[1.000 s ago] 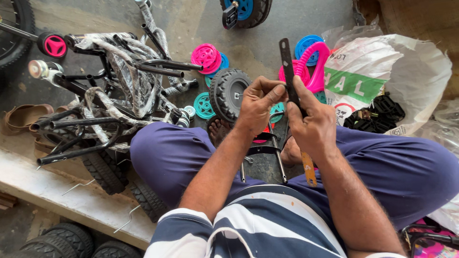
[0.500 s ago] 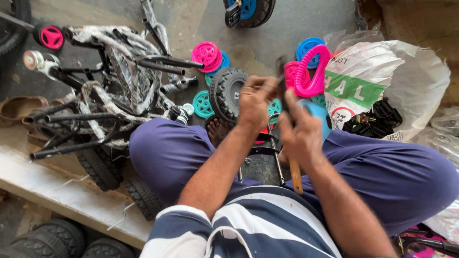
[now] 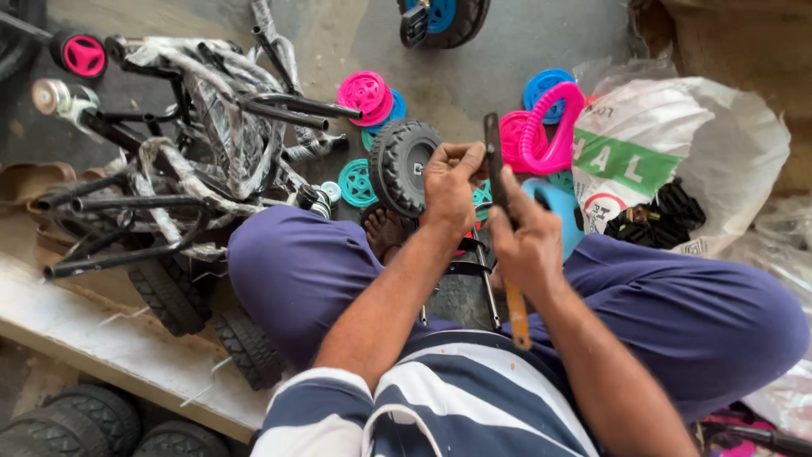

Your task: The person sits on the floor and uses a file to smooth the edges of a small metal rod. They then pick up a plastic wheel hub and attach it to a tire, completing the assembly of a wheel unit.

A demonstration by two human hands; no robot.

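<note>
Right hand (image 3: 529,241) is wrapped tight around a long, thin tool (image 3: 501,211) — flat dark metal blade pointing up toward twelve o'clock, a smooth orange-brown handle sticking out below the fist toward six. Left hand (image 3: 450,182) sits just at nine o'clock of the blade, fingers curled in and pinching at the dark strip near its upper end; whether anything small is held there, I cannot tell. Both hands hover over the lap, between purple cloth-covered knees. Right behind the left hand, at ten o'clock, a chunky black rubber wheel (image 3: 404,165) stands on edge, knobbly tread all round. At one o'clock of the tool, a glossy pink plastic ring (image 3: 554,127) with ribbed edges leans against a crinkled white plastic sack (image 3: 677,140), and small black moulded parts (image 3: 655,216) spill at the sack's mouth. Over at nine o'clock lies a tangle of black tubular metal frames (image 3: 169,161), partly wrapped in wrinkled clear film. Round pink and teal plastic hubs (image 3: 368,93) are scattered on the grey concrete floor (image 3: 524,42) at eleven o'clock. A striped navy-and-white shirt (image 3: 440,406) fills six o'clock.
</note>
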